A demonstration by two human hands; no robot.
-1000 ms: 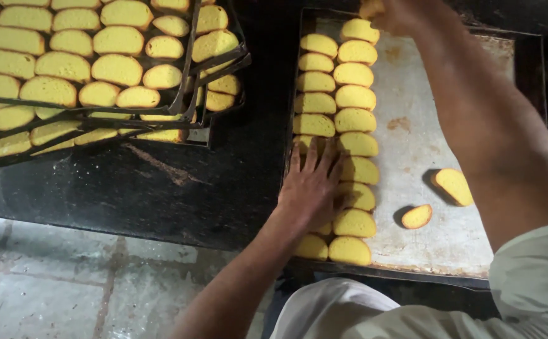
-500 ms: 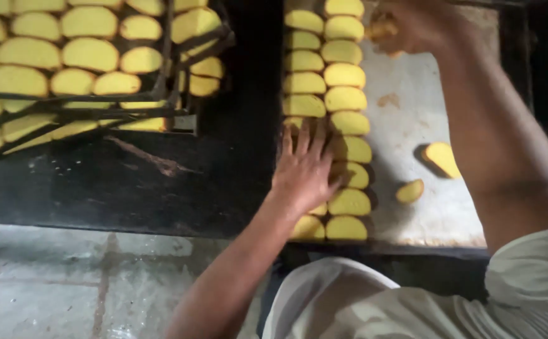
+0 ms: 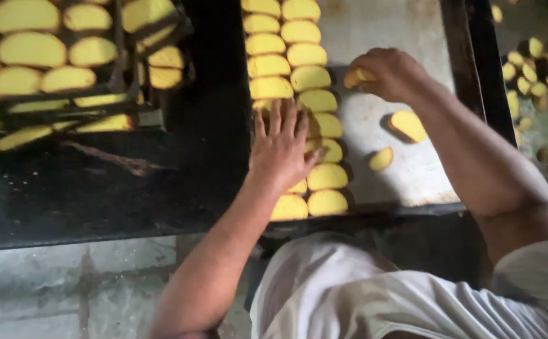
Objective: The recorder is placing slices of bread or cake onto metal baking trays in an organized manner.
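Note:
A metal baking tray (image 3: 399, 25) lies on a dark table and carries two rows of yellow oval bread slices (image 3: 296, 63) along its left side. My left hand (image 3: 281, 147) lies flat on these rows, fingers spread, pressing on slices near the tray's front. My right hand (image 3: 390, 72) hovers over the tray's middle, closed on a yellow slice (image 3: 357, 76). Two loose slices (image 3: 407, 124) (image 3: 380, 158) rest on the bare metal just below that hand.
Stacked dark trays (image 3: 129, 119) full of the same yellow slices (image 3: 29, 50) sit at the upper left. More small yellow pieces (image 3: 534, 63) are scattered at the far right. Pale stone floor (image 3: 66, 282) shows below the table edge. My white garment (image 3: 362, 295) fills the bottom.
My right hand came down from the far end of the tray to its middle, holding a slice. The left hand stayed pressed on the rows. The view shifted closer and rightward.

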